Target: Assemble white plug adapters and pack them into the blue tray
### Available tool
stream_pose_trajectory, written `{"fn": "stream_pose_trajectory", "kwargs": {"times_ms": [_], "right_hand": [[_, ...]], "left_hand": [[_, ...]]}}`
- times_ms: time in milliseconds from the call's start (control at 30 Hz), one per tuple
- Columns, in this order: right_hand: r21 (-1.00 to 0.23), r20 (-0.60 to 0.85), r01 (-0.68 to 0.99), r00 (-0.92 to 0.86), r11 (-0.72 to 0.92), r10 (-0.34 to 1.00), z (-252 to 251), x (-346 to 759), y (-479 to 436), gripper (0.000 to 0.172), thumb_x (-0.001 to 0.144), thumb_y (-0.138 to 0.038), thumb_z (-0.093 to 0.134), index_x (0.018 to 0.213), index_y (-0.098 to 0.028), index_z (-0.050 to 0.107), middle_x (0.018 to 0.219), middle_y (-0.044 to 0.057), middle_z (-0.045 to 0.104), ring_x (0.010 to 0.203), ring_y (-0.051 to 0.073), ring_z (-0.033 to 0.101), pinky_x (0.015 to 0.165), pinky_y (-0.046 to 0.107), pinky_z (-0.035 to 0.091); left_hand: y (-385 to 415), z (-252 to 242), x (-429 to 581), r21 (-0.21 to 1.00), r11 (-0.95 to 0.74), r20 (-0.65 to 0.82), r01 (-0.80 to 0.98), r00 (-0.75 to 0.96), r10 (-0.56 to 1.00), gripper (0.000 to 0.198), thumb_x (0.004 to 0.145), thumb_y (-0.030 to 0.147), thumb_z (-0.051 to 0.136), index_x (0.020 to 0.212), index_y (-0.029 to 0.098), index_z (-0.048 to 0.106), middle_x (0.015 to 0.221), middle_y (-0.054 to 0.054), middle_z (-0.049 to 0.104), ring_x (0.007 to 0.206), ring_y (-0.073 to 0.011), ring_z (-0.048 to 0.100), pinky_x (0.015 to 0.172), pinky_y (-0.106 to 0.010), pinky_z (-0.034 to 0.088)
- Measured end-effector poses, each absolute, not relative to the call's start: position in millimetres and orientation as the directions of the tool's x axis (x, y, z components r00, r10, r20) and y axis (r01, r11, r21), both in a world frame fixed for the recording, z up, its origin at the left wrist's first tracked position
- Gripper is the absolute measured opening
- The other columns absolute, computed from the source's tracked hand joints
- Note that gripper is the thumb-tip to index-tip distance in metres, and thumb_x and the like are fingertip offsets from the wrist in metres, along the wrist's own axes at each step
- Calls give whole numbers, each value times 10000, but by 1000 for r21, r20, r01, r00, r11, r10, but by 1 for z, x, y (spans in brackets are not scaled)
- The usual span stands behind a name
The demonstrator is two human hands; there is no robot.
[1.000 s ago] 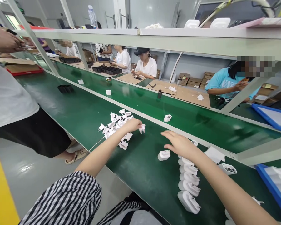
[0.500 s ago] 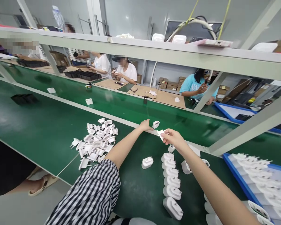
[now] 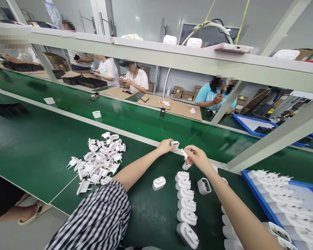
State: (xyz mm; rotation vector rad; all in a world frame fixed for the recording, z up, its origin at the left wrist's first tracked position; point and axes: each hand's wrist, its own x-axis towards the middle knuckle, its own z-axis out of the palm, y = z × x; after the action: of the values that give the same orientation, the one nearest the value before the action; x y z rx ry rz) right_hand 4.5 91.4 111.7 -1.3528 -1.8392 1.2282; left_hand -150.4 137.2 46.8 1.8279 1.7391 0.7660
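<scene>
My left hand point(image 3: 166, 146) is closed on an open white charger housing point(image 3: 175, 144) at the edge of the green belt. Close to its right, my right hand point(image 3: 198, 158) pinches a small white plug cover point(image 3: 184, 153) between thumb and fingers. The cover and the housing are apart. Just below my right hand stands another white charger body point(image 3: 186, 166), partly hidden by the fingers. To the left lies a heap of loose white plug covers point(image 3: 101, 159) with pins. A single capped charger point(image 3: 159, 183) rests on the bench below my hands.
A row of capped chargers point(image 3: 187, 204) runs toward me. Beside it stands an open housing point(image 3: 204, 186). At right, a blue-rimmed tray point(image 3: 261, 201) holds many chargers. A shelf beam point(image 3: 151, 55) crosses above the belt point(image 3: 135, 121); several people sit beyond it.
My left hand has taken hold of the housing that stood on the belt and drawn it nearer. My right hand has turned the plug cover and lowered it slightly.
</scene>
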Motion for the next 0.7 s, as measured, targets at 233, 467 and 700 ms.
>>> {"fn": "stream_pose_trajectory", "kwargs": {"times_ms": [233, 467, 700], "right_hand": [[-410, -82, 803, -504, 432, 860, 106, -19, 97, 107, 659, -227, 518, 758, -186, 512, 574, -5, 589, 595, 146, 575, 525, 225, 410], [118, -52, 680, -724, 724, 688, 85, -49, 79, 184, 739, -277, 440, 847, -168, 541, 901, 67, 568, 758, 178, 558, 559, 232, 382], [133, -149, 643, -739, 754, 657, 84, -56, 83, 178, 719, -193, 462, 872, -163, 548, 896, 62, 568, 742, 167, 563, 570, 220, 386]], "left_hand": [[64, 30, -178, 744, -105, 27, 660, 128, 991, 293, 582, 226, 561, 868, 162, 557, 774, 6, 606, 684, -121, 546, 633, -202, 407], [45, 21, -179, 828, -92, 83, 553, 41, 996, 347, 560, 211, 593, 897, 154, 535, 793, -4, 614, 710, -126, 556, 670, -213, 422], [39, 23, -179, 773, -102, 95, 626, 45, 994, 331, 629, 262, 554, 947, 176, 523, 849, -13, 615, 786, -144, 559, 702, -214, 413]]}}
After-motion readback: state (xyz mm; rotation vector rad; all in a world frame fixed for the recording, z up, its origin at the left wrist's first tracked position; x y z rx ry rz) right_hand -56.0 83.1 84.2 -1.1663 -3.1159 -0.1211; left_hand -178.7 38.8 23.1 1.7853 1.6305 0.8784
